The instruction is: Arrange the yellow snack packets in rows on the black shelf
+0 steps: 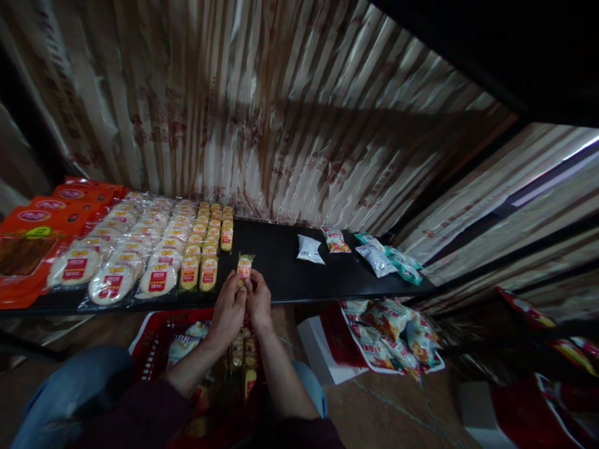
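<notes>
Head view, from where I stand: a small yellow packet [244, 264] is upright over the front edge of the black shelf [276, 252], just right of the neat rows of similar packets [189, 269], whose printed fronts face outward, presumably so each label reads at a glance. The left hand [228, 312] and right hand [259, 304] have fingers nearly closed, pinching it from either side, apparently low to leave its label uncovered. Both forearms reach forward above the red basket [141, 340], converging at the packet, wrists close together.
</notes>
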### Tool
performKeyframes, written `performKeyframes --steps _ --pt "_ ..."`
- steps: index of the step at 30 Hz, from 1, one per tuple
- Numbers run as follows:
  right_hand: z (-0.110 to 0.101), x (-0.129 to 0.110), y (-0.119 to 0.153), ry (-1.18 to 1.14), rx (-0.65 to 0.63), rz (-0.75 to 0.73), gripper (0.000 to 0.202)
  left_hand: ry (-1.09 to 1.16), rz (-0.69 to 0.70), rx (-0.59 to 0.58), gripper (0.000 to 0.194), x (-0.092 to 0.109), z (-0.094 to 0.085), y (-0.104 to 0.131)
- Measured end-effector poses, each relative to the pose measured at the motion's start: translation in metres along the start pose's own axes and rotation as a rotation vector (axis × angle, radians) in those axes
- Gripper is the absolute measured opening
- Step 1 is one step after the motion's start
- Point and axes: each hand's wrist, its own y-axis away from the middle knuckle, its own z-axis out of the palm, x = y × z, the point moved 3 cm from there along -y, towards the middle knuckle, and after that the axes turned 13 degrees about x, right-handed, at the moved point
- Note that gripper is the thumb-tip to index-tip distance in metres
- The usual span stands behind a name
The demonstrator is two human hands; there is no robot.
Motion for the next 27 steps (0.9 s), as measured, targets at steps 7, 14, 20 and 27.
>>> performKeyframes --steps 7,14,20,27 --pt "0.027 0.004 -0.025 -0.118 -0.045 0.048 0.029 0.073 0.016 0.043 0.024 0.003 0.015 -0.020" --pt "0.053 0.002 -0.040 -0.119 -0.075 0.077 0.028 0.092 0.036 0.078 0.019 0.012 0.024 -0.045" --pt "0.066 0.001 -0.049 -0.089 -0.128 0.092 0.030 0.203 -0.056 0.130 0.027 0.009 0.038 -0.058" --pt "0.076 0.003 -0.053 -0.019 -0.116 0.002 0.024 0.261 -0.170 0.161 0.044 0.002 0.072 -0.067"
